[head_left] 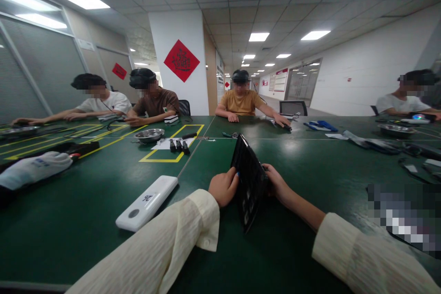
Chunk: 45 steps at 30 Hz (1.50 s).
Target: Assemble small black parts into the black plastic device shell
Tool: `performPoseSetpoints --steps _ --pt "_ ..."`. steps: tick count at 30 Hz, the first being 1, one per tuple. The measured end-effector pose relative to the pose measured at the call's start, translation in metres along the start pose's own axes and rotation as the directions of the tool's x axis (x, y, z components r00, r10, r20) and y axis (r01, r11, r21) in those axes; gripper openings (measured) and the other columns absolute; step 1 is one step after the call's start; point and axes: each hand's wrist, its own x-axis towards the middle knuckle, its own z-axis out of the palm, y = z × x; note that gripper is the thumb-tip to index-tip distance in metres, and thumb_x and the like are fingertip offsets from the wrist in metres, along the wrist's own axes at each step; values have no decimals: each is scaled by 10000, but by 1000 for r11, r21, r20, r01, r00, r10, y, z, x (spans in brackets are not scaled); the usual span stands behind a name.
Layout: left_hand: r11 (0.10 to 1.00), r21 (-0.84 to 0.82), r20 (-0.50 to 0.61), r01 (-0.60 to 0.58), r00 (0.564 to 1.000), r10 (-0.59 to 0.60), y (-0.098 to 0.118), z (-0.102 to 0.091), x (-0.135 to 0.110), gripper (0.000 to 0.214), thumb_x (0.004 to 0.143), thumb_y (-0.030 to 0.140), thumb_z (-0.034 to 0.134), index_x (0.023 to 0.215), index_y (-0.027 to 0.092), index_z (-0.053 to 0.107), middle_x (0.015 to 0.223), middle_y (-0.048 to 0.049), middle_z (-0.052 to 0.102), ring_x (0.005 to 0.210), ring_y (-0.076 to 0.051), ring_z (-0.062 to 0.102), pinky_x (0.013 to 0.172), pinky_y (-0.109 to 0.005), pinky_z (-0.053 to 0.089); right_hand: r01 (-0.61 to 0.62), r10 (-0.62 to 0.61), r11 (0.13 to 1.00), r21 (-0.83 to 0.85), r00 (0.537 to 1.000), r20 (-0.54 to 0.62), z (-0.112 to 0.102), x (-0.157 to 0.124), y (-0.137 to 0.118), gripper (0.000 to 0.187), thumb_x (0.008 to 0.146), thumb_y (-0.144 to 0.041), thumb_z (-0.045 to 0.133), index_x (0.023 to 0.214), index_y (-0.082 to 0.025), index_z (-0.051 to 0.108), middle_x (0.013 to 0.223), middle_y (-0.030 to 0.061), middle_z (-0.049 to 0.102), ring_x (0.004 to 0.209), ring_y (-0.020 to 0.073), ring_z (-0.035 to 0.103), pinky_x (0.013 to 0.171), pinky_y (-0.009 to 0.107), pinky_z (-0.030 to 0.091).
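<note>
A thin, glossy black tablet-like panel [250, 179] stands on edge in front of me, tilted, with dim pale reflections on its dark face. My left hand [224, 187] grips its left side, the thumb against the dark face. From the right, my right hand [274, 180] holds the back and edge of the same panel; part of its fingers is hidden behind it. To the left of my left forearm lies a white power bank [148, 203] marked 26, with a grey round spot at one end.
On the green table [206, 266] are a metal bowl [149, 135], several small black parts [179, 146] on white paper inside yellow tape, and a white glove [36, 167] at left. Blue cloth [320, 126] and another bowl [397, 130] lie at right. Several people sit around the table.
</note>
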Motion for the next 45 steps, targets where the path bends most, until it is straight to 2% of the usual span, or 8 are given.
performPoseSetpoints --steps 8,15,22,33,38,45 --pt "999 30 0 13 1000 -13 2 -1 1 311 934 342 200 879 207 474 755 -41 646 726 -189 625 593 -257 346 4 -4 1000 -3 1000 -13 3 -4 -6 319 756 -401 491 1010 -227 407 536 -73 506 357 85 452 295 161 285" --pt "999 36 17 32 999 -33 1 0 0 275 922 345 233 944 202 467 782 -38 653 760 -180 625 630 -253 365 31 -31 999 -12 999 -14 2 -2 -1 352 747 -425 507 1023 -227 413 577 -62 535 372 82 452 298 163 298" --pt "998 53 10 36 999 -37 0 1 0 293 919 342 239 1043 188 454 809 -53 659 776 -189 629 642 -261 374 14 -14 1000 -15 1000 -3 3 -5 -6 346 752 -433 493 1015 -226 402 520 -73 508 349 86 440 299 168 295" --pt "999 38 12 25 1000 -25 2 -2 0 322 934 348 197 980 208 484 782 -41 655 754 -178 628 623 -249 364 14 -15 999 -38 1000 -13 3 -5 -6 385 730 -471 503 1009 -224 406 486 -82 493 325 90 432 296 179 290" --pt "999 45 7 8 1000 -8 0 0 1 403 939 370 143 911 213 513 755 -38 651 730 -179 627 606 -251 354 4 -5 999 -36 1000 -16 3 -4 -6 392 725 -467 505 1017 -227 400 507 -77 511 341 95 448 297 182 308" --pt "997 76 14 -9 1000 8 1 -1 0 423 924 375 183 876 202 566 756 -59 657 724 -196 624 587 -266 338 9 -10 1000 -27 1000 -17 2 -2 -2 414 725 -469 510 1037 -222 397 523 -69 521 341 100 455 293 190 315"
